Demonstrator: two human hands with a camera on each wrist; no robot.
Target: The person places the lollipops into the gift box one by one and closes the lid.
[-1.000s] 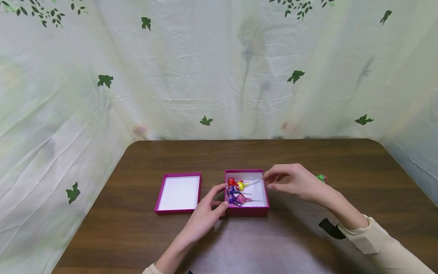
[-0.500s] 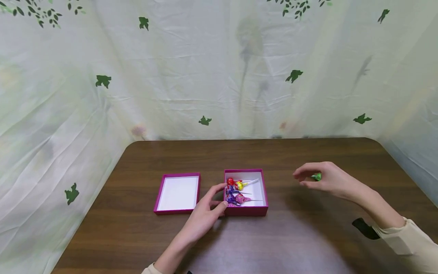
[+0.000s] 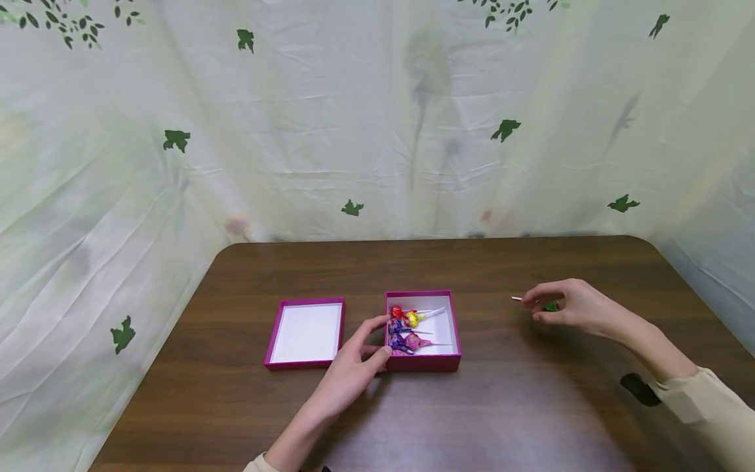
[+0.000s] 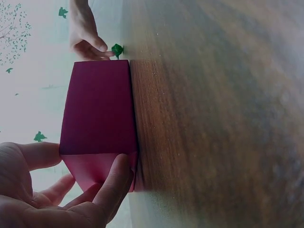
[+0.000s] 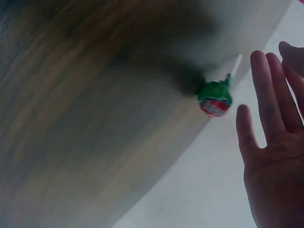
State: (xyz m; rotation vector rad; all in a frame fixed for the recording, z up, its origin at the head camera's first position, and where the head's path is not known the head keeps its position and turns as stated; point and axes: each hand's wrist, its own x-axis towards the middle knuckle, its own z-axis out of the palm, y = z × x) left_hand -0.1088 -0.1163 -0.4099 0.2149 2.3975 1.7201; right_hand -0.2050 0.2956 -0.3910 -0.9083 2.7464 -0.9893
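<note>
One green-and-red lollipop (image 3: 551, 306): on the bench (image 3: 425, 419), at the magenta box's (image 3: 425, 363) three o'clock, beside your right grip (image 3: 578, 307), fingers parted. Your left grip (image 3: 350, 364), fingers bent, holds the box's nine-o'clock wall.

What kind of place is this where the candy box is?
Probably a little indoor corner, curtained off: a leafy cloth hangs behind and beside a brown table, and an open box of lollipops sits there.
</note>
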